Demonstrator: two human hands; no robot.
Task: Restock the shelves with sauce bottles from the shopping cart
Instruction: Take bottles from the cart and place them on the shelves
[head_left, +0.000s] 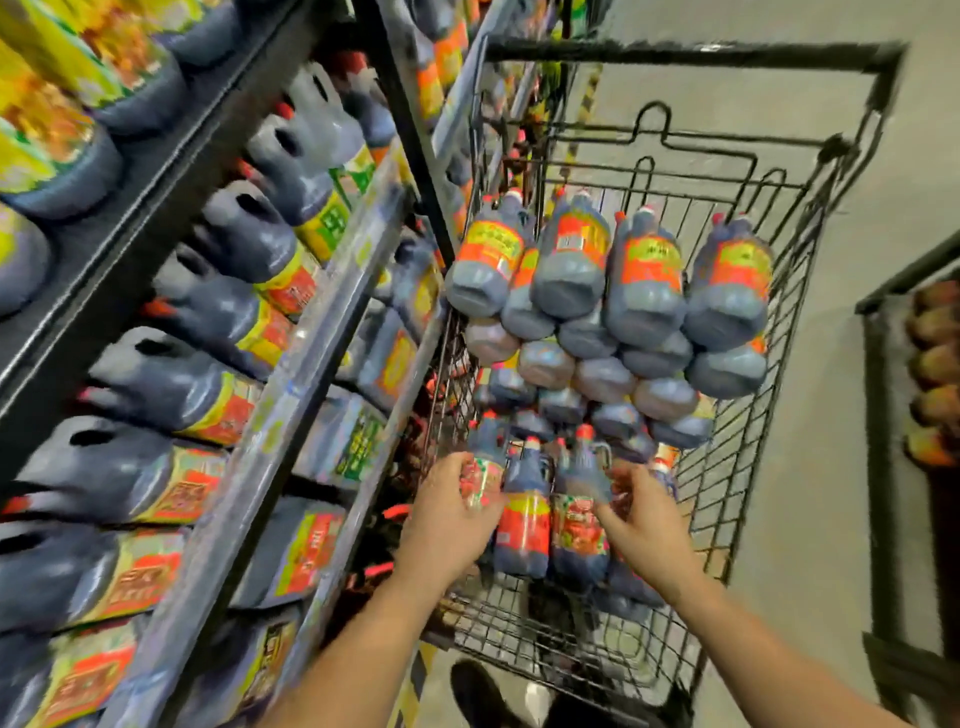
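A black wire shopping cart stands to the right of the shelves, piled with dark sauce bottles with red and yellow labels. At its near end three bottles stand side by side. My left hand grips the leftmost of them by its body. My right hand curls round the rightmost of the three. The shelves on the left hold rows of similar dark handled bottles.
A black upright post of the shelving stands close to the cart's left side. Another dark wire bin with brownish goods is at the right edge. Grey floor lies between the cart and that bin. A dark shoe shows below the cart.
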